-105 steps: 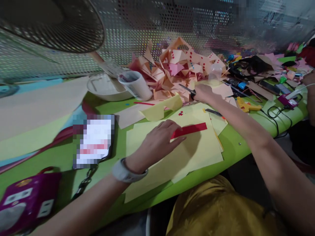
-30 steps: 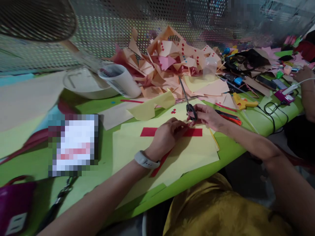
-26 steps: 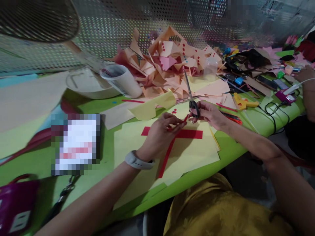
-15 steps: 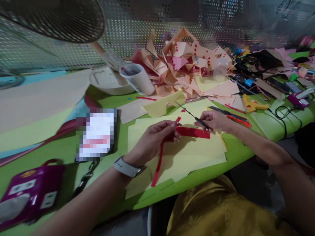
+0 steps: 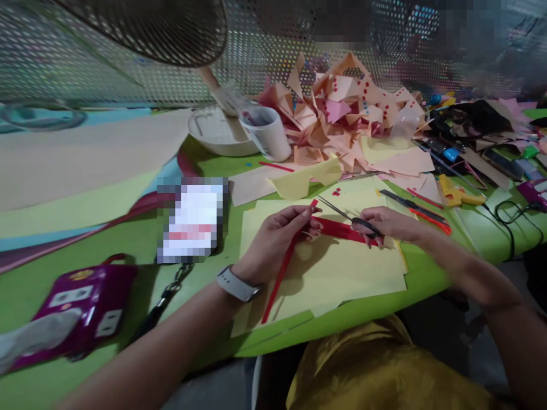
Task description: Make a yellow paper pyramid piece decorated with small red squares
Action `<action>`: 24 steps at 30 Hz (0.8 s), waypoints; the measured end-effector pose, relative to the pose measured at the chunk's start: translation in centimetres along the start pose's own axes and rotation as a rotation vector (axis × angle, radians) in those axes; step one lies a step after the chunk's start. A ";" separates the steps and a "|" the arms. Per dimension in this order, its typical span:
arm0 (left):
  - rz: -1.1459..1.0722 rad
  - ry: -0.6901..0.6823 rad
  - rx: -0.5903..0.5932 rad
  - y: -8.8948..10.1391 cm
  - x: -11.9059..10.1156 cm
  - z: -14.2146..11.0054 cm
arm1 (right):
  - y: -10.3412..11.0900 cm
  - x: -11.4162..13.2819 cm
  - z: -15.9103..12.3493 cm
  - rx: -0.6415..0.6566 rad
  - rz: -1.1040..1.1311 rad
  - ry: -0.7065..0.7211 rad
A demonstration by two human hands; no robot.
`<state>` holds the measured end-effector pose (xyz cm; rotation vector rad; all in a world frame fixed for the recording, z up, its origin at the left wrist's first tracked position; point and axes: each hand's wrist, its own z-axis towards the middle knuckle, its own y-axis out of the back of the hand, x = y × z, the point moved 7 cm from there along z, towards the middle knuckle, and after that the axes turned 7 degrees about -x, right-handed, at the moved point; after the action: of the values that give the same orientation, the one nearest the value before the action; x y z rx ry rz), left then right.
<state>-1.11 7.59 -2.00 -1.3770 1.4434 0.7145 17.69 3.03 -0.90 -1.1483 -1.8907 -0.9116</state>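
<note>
Scissors point(image 5: 341, 211) are sitting in the right hand point(image 5: 391, 222), whose fingers are curling around the black handles; the slightly parted blades are pointing toward the upper end of a narrow red strip point(image 5: 280, 279). The left hand point(image 5: 277, 236) is pinching that strip near its upper end between closed fingers, and the rest is trailing down over yellow sheets point(image 5: 359, 273) on the green desk point(image 5: 427, 275). Under both hands, a wide red strip point(image 5: 335, 228) is lying across the sheets. Small red pieces point(image 5: 337, 192) are resting just beyond the blade tips. To the right, a black cutter point(image 5: 410, 204) and a yellow glue gun point(image 5: 457, 194) are lying near the sheets. To the left, a phone point(image 5: 194, 222) is lying on the desk, its screen blurred. Behind, a white cup point(image 5: 273, 139) is leaning beside a heap of peach paper point(image 5: 337, 131).
</note>
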 end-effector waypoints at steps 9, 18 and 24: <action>-0.043 0.063 0.027 -0.7 0.6 -0.4 | -0.8 -0.1 -0.9 -0.012 0.007 -0.007; -0.057 0.081 0.050 -0.6 1.0 -0.6 | -1.1 -1.0 -0.7 -0.026 0.006 -0.016; -0.080 0.088 0.045 -0.8 1.0 -0.7 | -1.3 -0.8 -0.8 -0.037 0.032 -0.008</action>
<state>-0.38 6.46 -2.50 -1.4386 1.4551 0.5731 16.94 1.53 -1.44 -1.2024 -1.8642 -0.9296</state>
